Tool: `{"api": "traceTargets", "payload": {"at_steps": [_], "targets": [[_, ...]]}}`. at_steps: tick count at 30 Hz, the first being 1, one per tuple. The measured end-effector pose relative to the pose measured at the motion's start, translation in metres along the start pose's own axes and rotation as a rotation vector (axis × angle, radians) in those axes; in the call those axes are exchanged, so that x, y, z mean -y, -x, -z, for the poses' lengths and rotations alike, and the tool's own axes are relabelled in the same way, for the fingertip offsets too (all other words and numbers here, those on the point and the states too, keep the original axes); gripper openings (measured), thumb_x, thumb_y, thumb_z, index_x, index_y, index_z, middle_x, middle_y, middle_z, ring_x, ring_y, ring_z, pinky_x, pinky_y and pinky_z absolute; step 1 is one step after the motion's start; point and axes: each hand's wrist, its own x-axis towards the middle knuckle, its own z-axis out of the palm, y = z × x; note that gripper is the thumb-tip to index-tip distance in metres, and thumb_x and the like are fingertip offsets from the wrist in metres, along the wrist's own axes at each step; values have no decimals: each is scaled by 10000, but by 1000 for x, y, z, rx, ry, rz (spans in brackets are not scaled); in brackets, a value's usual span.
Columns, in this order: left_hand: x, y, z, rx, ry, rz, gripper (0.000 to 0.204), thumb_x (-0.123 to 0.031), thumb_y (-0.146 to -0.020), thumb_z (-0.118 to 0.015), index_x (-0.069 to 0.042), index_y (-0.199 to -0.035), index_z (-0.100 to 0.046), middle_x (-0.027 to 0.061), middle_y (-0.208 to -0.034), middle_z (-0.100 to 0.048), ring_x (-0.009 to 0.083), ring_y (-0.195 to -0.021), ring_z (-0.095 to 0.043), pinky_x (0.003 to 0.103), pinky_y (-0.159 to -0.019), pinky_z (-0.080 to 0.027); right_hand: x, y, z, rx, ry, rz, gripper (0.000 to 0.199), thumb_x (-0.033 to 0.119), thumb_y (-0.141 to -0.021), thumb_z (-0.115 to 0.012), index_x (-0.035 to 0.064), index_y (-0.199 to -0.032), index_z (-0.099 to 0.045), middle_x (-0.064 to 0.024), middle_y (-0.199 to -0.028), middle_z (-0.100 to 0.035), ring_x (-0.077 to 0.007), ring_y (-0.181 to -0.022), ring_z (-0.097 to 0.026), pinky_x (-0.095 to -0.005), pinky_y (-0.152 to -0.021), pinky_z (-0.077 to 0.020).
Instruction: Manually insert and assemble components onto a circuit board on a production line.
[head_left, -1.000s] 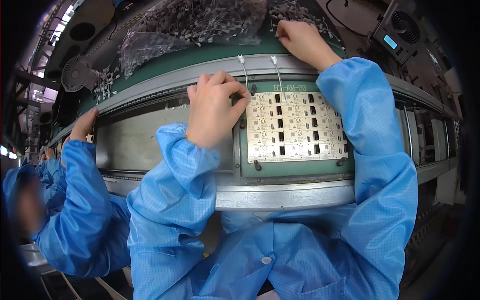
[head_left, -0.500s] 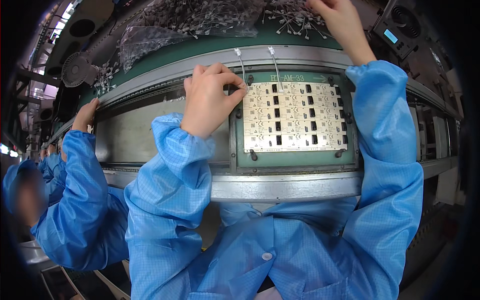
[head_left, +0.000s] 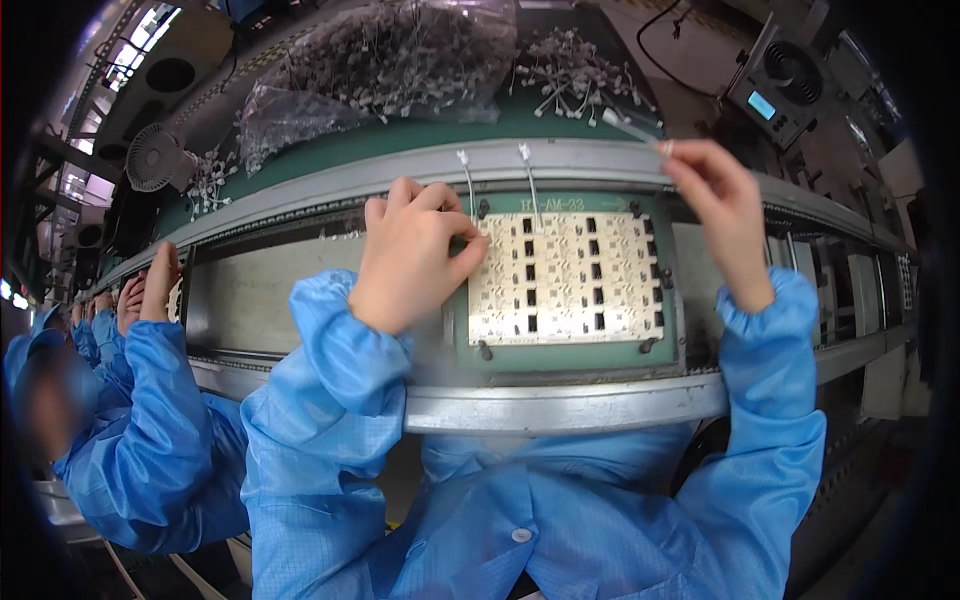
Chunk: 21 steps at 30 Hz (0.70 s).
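Note:
A panel of white circuit boards [head_left: 560,322] with rows of black parts lies in a green fixture [head_left: 560,361] in front of me. My left hand [head_left: 415,255] is at the panel's far left corner, thumb and forefinger pinched at the lower end of a connector cable [head_left: 468,182]; that end is hidden by the fingers. A second connector cable [head_left: 531,180] runs from the panel's top row over the far rail, its white plug pointing away. Right of the fixture, above the far rail, my right hand [head_left: 722,205] pinches a white cable [head_left: 630,128], blurred by motion.
Beyond the far metal rail [head_left: 600,155] lie a loose heap of cables [head_left: 575,75] and a clear plastic bag [head_left: 300,120] full of more. A box with a lit display [head_left: 762,104] stands far right, a small fan [head_left: 157,157] far left. A co-worker's blue sleeve [head_left: 140,420] is at left.
My right hand has come back from the loose cable heap toward me, carrying a cable. My left hand stays at the panel's corner. The whole view has shifted, so the fixture sits lower.

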Motion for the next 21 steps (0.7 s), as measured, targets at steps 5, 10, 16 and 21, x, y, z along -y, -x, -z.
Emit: {"api": "traceTargets", "payload": {"at_steps": [5, 10, 16, 21], "targets": [[38, -110, 0, -83, -63, -28, 207, -183, -845, -679, -135, -1039, -736, 98, -1029, -681, 330, -1022, -655, 465, -859, -515, 5, 13, -16, 21, -185, -143, 151, 20, -943, -654, -35, -1078, -695, -86, -1101, -731, -127, -991, -661, -253, -918, -507], [48, -193, -53, -57, -616, -167, 267, -149, -849, -627, -174, -1110, -677, 64, -1074, -683, 276, -1077, -659, 466, -906, -495, 14, 18, -22, -4, 60, -31, 127, 0, -919, -659, -59, -1023, -699, -102, -1025, -743, -120, -969, -663, -255, -882, -520], [67, -194, -59, -124, -612, -398, 164, -149, -835, -625, -148, -995, -663, 61, -1040, -684, 287, -1017, -658, 460, -891, -483, 8, 27, -40, 71, 471, 24, 92, 154, -872, -718, 78, -923, -724, -11, -845, -671, -181, -806, -577, -345, -891, -326], [55, -196, -27, -266, 207, -173, 209, -164, -958, -583, -51, -1068, -720, 122, -979, -758, 311, -842, -715, 389, -784, -549, 7, 28, -46, 111, 605, 31, 84, 168, -859, -730, 96, -901, -724, 36, -859, -648, -154, -894, -540, -358, -893, -284]]}}
